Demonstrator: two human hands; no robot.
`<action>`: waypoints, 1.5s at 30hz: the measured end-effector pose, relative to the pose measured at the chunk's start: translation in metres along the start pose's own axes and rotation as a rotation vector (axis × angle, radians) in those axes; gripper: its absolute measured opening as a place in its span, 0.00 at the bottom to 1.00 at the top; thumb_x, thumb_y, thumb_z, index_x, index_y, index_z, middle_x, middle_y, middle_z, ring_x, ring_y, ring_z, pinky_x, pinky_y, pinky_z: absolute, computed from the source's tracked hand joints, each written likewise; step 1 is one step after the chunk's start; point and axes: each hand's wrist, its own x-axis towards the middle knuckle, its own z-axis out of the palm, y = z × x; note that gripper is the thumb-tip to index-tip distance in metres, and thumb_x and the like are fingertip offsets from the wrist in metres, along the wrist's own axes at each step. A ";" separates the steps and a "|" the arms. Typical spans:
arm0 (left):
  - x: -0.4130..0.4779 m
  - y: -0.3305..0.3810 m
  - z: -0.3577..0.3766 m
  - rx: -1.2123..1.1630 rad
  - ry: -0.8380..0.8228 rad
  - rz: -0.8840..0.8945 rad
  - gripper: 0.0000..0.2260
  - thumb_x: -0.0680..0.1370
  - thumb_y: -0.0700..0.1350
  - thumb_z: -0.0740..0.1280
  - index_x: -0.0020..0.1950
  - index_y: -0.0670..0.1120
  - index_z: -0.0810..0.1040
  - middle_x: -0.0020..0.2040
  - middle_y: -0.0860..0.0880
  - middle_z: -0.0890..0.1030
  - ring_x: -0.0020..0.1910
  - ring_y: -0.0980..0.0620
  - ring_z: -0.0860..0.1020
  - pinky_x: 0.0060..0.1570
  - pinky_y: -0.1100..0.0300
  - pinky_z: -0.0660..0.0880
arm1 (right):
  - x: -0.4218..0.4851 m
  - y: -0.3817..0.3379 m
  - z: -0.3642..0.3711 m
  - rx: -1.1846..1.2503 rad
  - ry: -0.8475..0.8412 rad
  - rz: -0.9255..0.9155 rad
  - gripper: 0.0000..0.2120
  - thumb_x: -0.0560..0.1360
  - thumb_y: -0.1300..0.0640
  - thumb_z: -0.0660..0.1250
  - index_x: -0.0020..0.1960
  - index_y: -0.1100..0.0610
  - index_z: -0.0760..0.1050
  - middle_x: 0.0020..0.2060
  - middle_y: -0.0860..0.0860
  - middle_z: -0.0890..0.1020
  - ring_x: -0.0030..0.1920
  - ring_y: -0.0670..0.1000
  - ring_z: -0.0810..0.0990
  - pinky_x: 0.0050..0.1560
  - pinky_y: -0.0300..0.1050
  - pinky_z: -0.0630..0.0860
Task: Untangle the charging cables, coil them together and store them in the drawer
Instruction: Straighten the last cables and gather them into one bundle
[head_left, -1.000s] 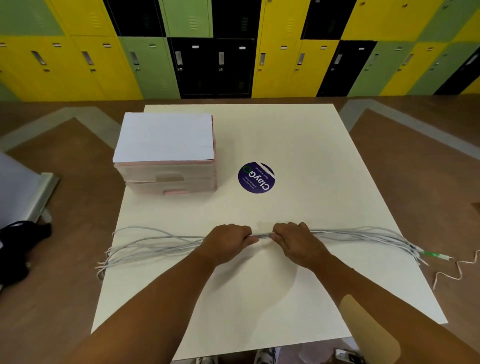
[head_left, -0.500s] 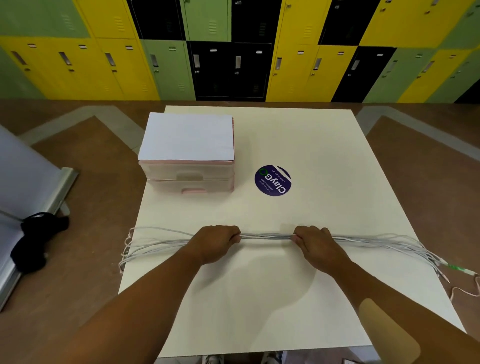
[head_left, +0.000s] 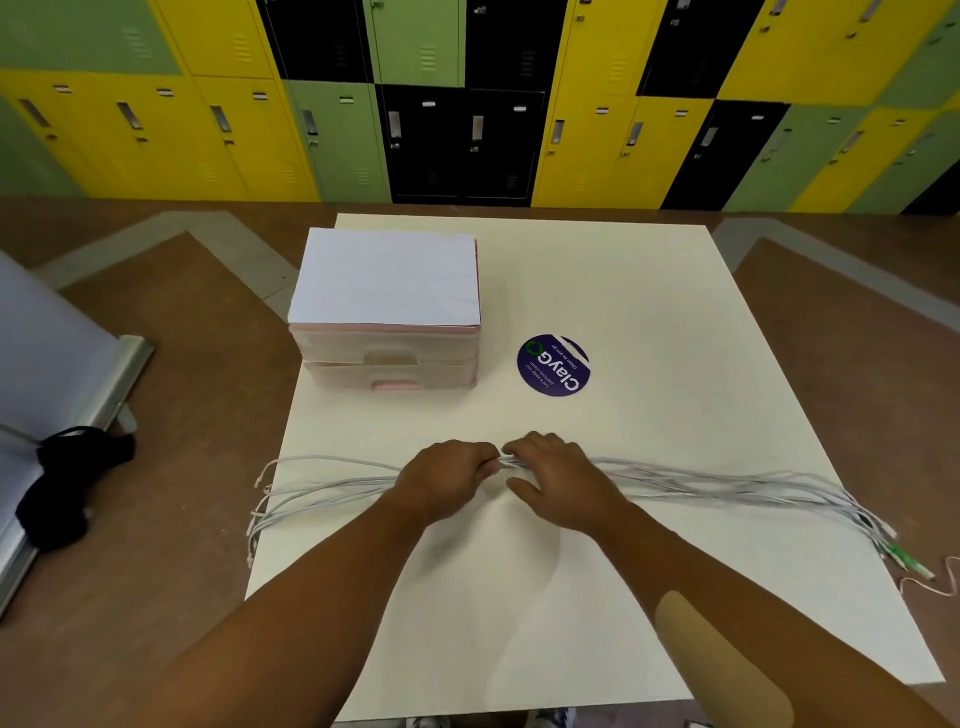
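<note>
One cable bundle (head_left: 727, 480), left hand (head_left: 447, 475) and right hand (head_left: 558, 480) at its middle.

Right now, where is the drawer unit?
In the head view, the drawer unit sits far left on the table, just left of the round purple sticker.

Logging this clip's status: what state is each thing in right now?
charging cables, one straight bundle across the table, uncoiled.
left hand, grips the bundle's middle.
right hand, over the bundle beside it; grip unclear.
upper drawer, shut.
lower drawer, shut.
lockers, doors shut.
</note>
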 end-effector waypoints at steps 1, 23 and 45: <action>-0.001 0.000 -0.001 -0.001 0.010 0.000 0.12 0.84 0.54 0.57 0.54 0.52 0.78 0.48 0.51 0.83 0.45 0.48 0.78 0.42 0.56 0.70 | 0.004 -0.007 0.002 0.015 -0.013 -0.008 0.16 0.81 0.47 0.59 0.66 0.50 0.71 0.59 0.48 0.77 0.57 0.51 0.74 0.59 0.51 0.69; -0.034 -0.051 -0.036 0.121 0.016 -0.123 0.18 0.82 0.62 0.54 0.47 0.50 0.74 0.41 0.51 0.79 0.39 0.47 0.74 0.39 0.55 0.67 | 0.025 -0.017 -0.009 0.038 0.012 0.090 0.09 0.84 0.49 0.53 0.47 0.51 0.65 0.34 0.46 0.73 0.36 0.52 0.73 0.33 0.44 0.65; -0.042 -0.062 -0.042 0.186 0.034 -0.129 0.18 0.83 0.61 0.52 0.49 0.51 0.75 0.43 0.48 0.81 0.40 0.46 0.76 0.39 0.55 0.68 | 0.060 -0.071 0.000 -0.043 -0.049 -0.119 0.24 0.75 0.49 0.66 0.70 0.50 0.69 0.65 0.47 0.73 0.67 0.50 0.67 0.64 0.50 0.67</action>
